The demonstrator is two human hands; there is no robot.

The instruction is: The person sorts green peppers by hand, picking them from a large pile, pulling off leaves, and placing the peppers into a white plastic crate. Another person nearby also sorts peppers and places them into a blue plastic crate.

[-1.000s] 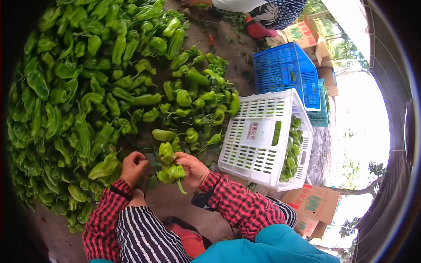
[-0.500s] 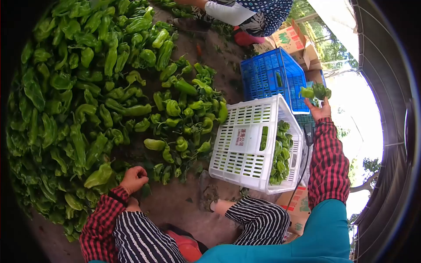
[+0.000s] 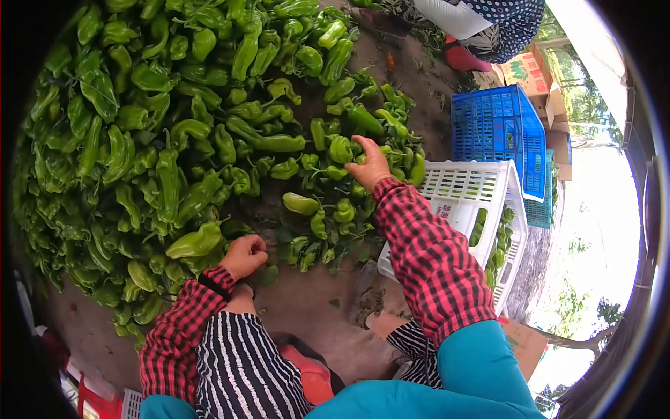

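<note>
My right hand (image 3: 370,165) reaches over a loose group of green peppers (image 3: 343,211), its thumb and forefinger apart around a small pepper (image 3: 340,149). Whether it grips that pepper is unclear. My left hand (image 3: 244,255) rests near my knee with its fingers curled together; what it holds, if anything, is hidden. Beside it lies a large light green pepper (image 3: 195,241) on the big heap of peppers (image 3: 125,150). The white crate (image 3: 457,183), tilted and with peppers inside, stands behind my right forearm.
A blue crate (image 3: 488,122) stands beyond the white one, with a teal crate (image 3: 538,211) and cardboard boxes (image 3: 528,73) near it. Another person's patterned clothing (image 3: 513,17) and pink shoe (image 3: 466,56) show at the top. A red thing (image 3: 98,403) lies lower left.
My right hand has moved left and down from beside the crates to the loose peppers. The green peppers it held up are gone from it. The view has shifted; my left hand stays curled.
</note>
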